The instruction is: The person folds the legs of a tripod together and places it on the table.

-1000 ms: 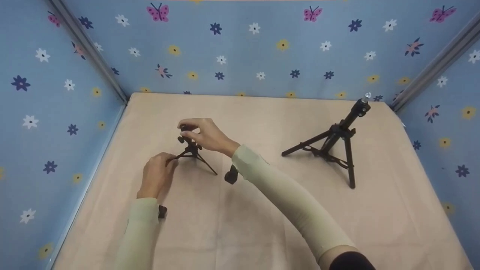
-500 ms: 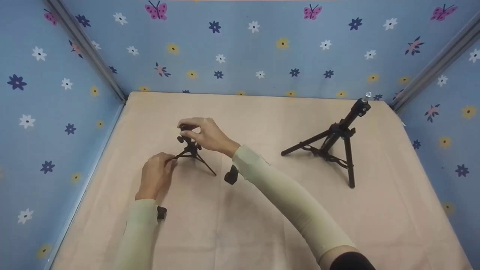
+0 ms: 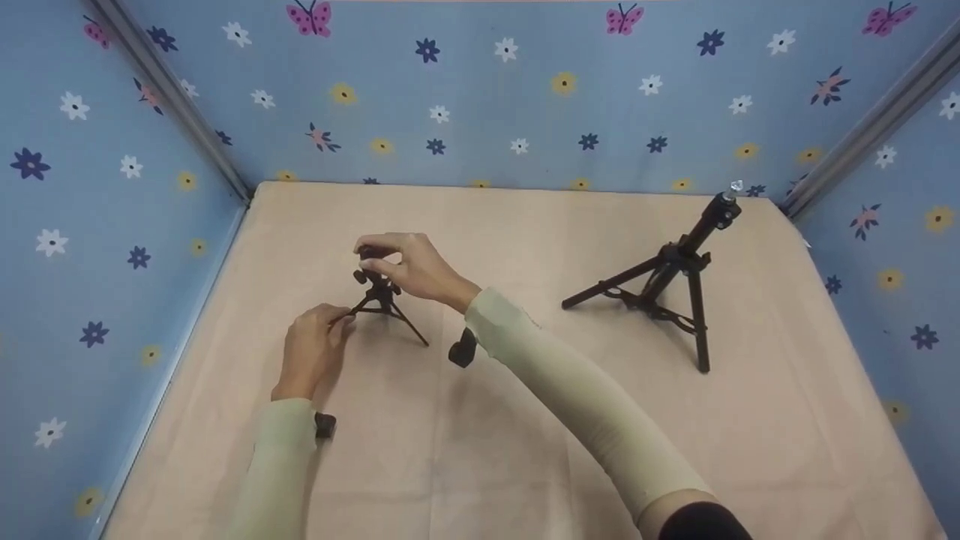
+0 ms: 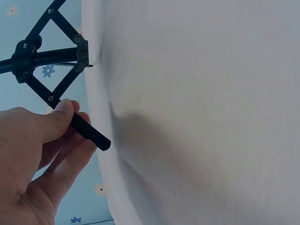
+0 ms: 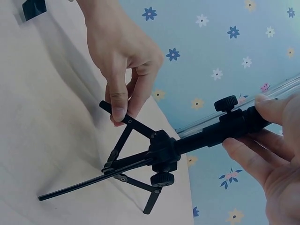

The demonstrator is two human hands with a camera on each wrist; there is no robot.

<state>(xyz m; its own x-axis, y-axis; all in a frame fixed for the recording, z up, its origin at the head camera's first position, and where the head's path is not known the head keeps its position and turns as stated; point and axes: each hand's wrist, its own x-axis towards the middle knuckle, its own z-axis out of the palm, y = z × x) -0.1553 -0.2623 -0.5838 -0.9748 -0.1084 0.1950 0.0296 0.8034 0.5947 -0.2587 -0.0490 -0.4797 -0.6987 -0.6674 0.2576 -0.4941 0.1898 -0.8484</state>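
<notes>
A small black tripod (image 3: 385, 295) stands at the left of the table with its legs spread. My left hand (image 3: 311, 349) pinches one of its legs between thumb and fingers; in the left wrist view that leg's blunt end (image 4: 101, 140) juts past the fingertips. At the top, my right hand (image 3: 416, 266) grips the upper column from the side. The right wrist view shows the column (image 5: 197, 139) leading to the right fingers, with a ridged knob (image 5: 226, 103) beside them and another knob (image 5: 162, 179) at the leg hub. Folding braces join the legs to the central tube.
A larger black tripod (image 3: 679, 259) with a silver tip stands at the right of the table, legs spread. Pale cloth (image 3: 510, 450) covers the table. Blue flowered walls (image 3: 480, 75) enclose the back and sides, with metal posts at the corners.
Both hands keep their hold on the small tripod, almost unmoved. The head view has tilted slightly, and the larger tripod stands where it was.
</notes>
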